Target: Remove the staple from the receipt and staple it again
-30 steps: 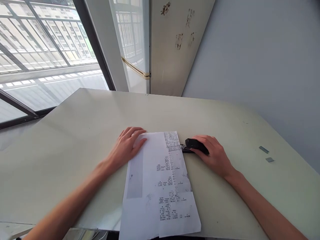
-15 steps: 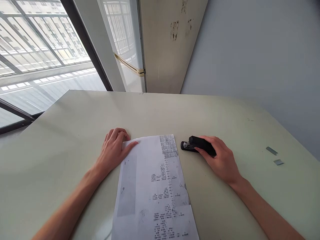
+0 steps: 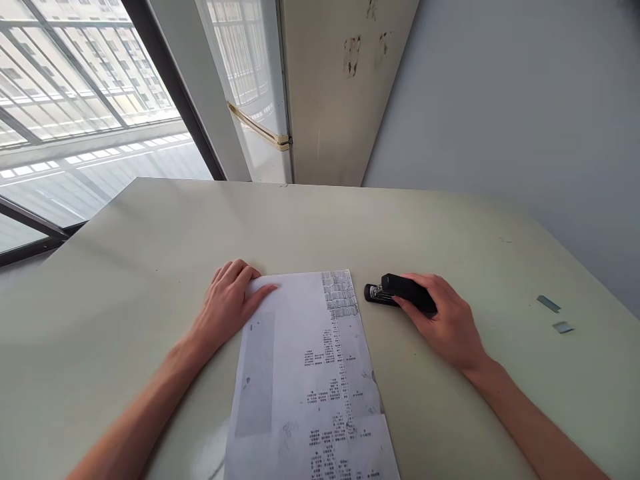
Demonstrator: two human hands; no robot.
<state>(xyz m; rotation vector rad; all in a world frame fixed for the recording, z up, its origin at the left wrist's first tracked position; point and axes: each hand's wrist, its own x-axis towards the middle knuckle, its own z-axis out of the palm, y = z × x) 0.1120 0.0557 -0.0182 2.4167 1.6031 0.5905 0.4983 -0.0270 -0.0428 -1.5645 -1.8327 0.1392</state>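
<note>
A stack of printed paper (image 3: 295, 373) lies on the table, running from the near edge of the view to the middle. My left hand (image 3: 230, 293) is closed on its far left corner, thumb on top and the other fingers curled at the edge. A block of dense lines fills the far right corner of the top sheet. Just right of that corner, a black stapler (image 3: 407, 291) rests with its jaws apart, its front end pointing at the paper but not touching it. My right hand (image 3: 445, 320) is wrapped round the stapler's rear part.
The pale table (image 3: 300, 227) reaches back to a cream fridge (image 3: 330, 113) with a gold handle (image 3: 260, 129). Two small grey strips (image 3: 549, 304) lie at the right. A grey-blue wall (image 3: 490, 100) borders the right side, and a window (image 3: 75, 73) the left.
Both hands, the paper and the stapler hold almost the same places. The whole view has shifted very slightly.
</note>
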